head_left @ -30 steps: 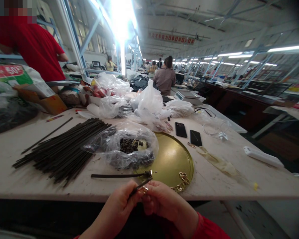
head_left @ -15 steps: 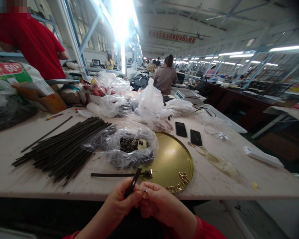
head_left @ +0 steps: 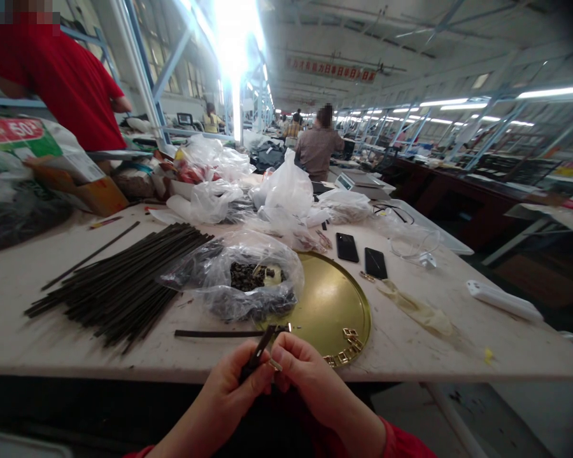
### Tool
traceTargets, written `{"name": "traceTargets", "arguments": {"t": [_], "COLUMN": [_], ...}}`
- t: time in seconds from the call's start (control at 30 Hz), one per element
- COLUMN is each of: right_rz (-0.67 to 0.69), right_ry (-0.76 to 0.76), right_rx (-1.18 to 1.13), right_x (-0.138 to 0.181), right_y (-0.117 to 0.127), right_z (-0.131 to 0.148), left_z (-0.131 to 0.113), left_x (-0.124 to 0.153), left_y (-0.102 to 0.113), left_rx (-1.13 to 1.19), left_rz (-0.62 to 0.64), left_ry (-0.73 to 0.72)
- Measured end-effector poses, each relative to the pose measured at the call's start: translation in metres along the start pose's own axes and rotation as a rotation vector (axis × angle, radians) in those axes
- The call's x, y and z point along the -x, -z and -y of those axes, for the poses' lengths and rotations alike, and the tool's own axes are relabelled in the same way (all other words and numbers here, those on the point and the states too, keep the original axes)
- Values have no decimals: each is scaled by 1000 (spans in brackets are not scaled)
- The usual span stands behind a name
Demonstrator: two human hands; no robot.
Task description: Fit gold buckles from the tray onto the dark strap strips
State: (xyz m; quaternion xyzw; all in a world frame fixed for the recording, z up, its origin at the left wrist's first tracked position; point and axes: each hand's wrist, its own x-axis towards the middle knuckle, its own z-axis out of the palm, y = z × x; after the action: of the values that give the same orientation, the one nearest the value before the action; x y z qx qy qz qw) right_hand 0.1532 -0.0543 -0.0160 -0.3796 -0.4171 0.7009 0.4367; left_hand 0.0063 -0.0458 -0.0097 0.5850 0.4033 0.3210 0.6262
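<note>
Black strap (head_left: 256, 351) sits just in front of the near edge of the tabletop (head_left: 410, 343), its free end slanting up toward the brass tray (head_left: 325, 305). The left hand (head_left: 232, 388) pinches it between thumb and fingers a little below that end, and the right hand (head_left: 305, 378) is pressed close against it, fingertips closed on a small gold buckle (head_left: 274, 364) right at the strap. It looks like a thin, narrow strip, light and bendable but stiff enough to stand out from the grip without drooping; its smooth face may slide between bare fingers, so a hold near the tip, flat sides against the pads, seems the surest. The buckle is tiny and hard, easy to drop, and best gripped by its edges.

Just beyond the hands 1 more strap (head_left: 219, 333) lies flat on the tabletop, its end touching the tray rim. More gold buckles (head_left: 346, 346) lie on the near right part of the tray. A clear bag of dark small parts (head_left: 248, 280) partly overlaps the tray on its left, and a pile of black strips (head_left: 124, 280) lies further left. 2 phones (head_left: 360, 254) lie beyond the tray.
</note>
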Motion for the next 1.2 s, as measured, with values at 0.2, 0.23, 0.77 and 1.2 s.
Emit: {"name": "traceTargets", "arguments": {"t": [0.2, 0.23, 0.77, 1.2], "right_rz": [-133, -158, -311, -304], "right_ry": [120, 174, 227, 332], "right_rx": [185, 226, 566, 699], "right_x": [-2, -1, -4, -2], "right_y": [-1, -1, -3, 0], "right_z": [-5, -4, -9, -10], "left_z": [6, 7, 9, 2], "left_x": [-5, -6, -5, -5], "left_y": [2, 2, 4, 5], "left_rx": [57, 67, -147, -301], "left_rz": [-109, -124, -101, -19], "left_ry": [21, 30, -9, -21]}}
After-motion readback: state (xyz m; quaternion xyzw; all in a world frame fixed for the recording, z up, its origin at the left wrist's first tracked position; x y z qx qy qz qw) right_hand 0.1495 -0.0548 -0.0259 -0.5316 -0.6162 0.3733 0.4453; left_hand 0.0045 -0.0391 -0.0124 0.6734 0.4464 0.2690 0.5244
